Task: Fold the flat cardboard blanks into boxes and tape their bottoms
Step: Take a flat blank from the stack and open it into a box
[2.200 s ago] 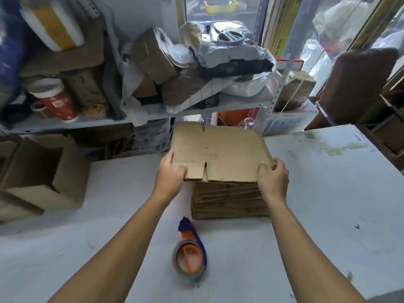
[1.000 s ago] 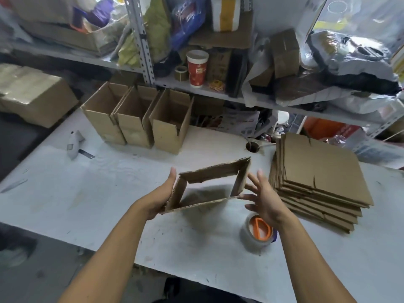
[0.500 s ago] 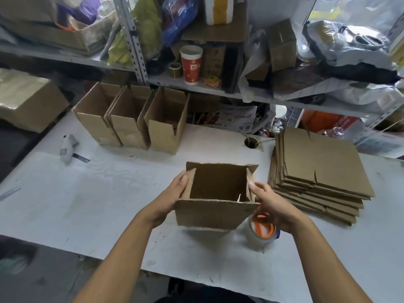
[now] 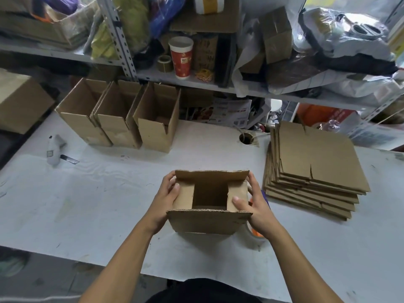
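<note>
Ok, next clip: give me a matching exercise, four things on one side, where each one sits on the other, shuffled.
Things:
1. half-folded box
2. stack of flat blanks
3. red paper cup
4. three open boxes

Places:
A. on the shelf
B. right side of the table
C. held between both hands
D. in a row at the table's far left

Pairs: 1-C, 2-B, 3-A, 4-D

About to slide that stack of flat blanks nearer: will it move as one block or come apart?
The stack of blanks will probably shear: its layers already lie fanned and offset. Each sheet looks thin, so likely light. The white table looks smooth, so pushing low should carry more layers.
</note>
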